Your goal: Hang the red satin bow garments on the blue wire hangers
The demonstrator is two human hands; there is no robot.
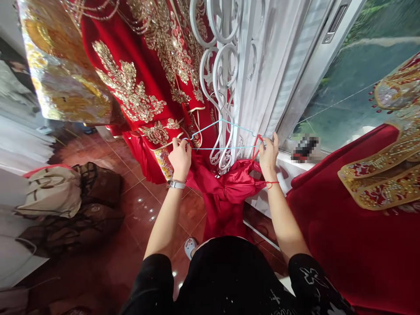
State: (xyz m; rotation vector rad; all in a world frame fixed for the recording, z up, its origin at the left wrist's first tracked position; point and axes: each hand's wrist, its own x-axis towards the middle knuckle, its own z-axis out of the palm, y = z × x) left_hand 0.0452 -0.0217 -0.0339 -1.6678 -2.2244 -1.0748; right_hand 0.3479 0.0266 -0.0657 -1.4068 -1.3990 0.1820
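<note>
A thin light-blue clothes hanger [210, 148] spans the space between my hands, its hook near the white scrollwork. My left hand [180, 158] is closed on the hanger's left end. At the other end, my right hand [269, 153] pinches the red strap of a dress where it loops over the hanger, with one finger raised. Below hangs the shiny red dress [226, 186], its bodice gathered and its skirt falling toward the floor. My left fingers hide whatever strap may lie at that end.
Red garments with gold beading [127, 92] hang at the left, beside a white scrolled metal frame [225, 65]. A red velvet garment [348, 245] is close on the right, near a window [348, 83]. Bags [55, 192] lie on the tiled floor [141, 214].
</note>
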